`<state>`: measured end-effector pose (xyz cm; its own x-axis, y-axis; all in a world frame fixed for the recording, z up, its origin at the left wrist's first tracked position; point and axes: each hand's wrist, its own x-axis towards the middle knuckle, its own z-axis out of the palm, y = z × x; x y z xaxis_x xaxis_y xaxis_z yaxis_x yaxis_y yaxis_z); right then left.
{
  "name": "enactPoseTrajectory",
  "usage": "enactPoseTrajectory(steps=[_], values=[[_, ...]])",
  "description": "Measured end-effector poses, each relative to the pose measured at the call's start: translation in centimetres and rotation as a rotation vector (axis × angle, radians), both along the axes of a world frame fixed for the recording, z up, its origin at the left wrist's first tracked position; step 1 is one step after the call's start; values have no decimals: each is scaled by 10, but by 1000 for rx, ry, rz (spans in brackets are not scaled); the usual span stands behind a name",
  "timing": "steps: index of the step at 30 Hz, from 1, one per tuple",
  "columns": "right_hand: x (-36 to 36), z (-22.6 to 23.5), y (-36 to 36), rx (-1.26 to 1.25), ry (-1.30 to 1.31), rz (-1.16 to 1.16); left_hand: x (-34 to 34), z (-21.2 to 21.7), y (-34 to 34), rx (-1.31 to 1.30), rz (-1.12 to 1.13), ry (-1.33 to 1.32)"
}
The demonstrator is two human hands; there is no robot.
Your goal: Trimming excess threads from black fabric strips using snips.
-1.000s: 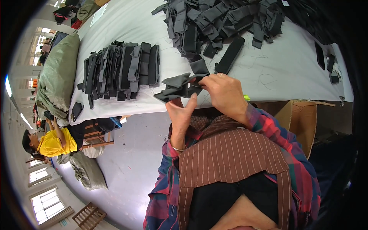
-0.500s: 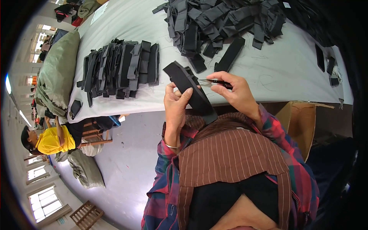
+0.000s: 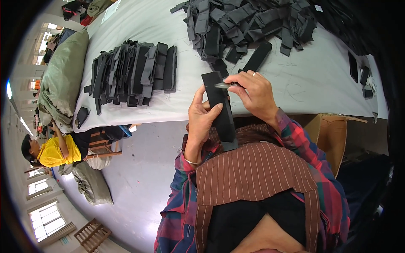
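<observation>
The flat black strip (image 3: 225,121) swung steeper, left fingers (image 3: 214,111) pinching it, right fingers (image 3: 241,78) snips (image 3: 222,85).

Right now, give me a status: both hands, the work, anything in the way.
Left hand gripping black fabric strip. Right hand holding thread snips, tips over strip's upper part. Nearest clutter: loose black strip just beyond right hand.

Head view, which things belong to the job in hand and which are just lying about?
Likely in the job: dark fabric strip in the left hand; small snips in the right hand; loose heap of strips; row of strips.

Probably lying about: pale green sack; grey sack on the floor; cardboard box.
</observation>
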<state>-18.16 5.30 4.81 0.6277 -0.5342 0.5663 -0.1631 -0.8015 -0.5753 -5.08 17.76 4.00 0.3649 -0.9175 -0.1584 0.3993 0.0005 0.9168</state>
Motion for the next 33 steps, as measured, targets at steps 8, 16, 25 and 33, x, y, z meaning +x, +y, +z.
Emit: enactPoseTrajectory(steps=[8, 16, 25, 33], values=[[2, 6, -9, -44, 4, -1, 1, -5, 4, 54, -37, -160], [-4, 12, -13, -181, 123, -7, 1, -13, 4, 124, 58, -558], [-6, 20, -12, -257, 314, 62, 0, 6, 0, 395, 47, -1158], [-10, 10, -5, -273, 377, 83, 0, -2, 7, 241, 120, -1401]])
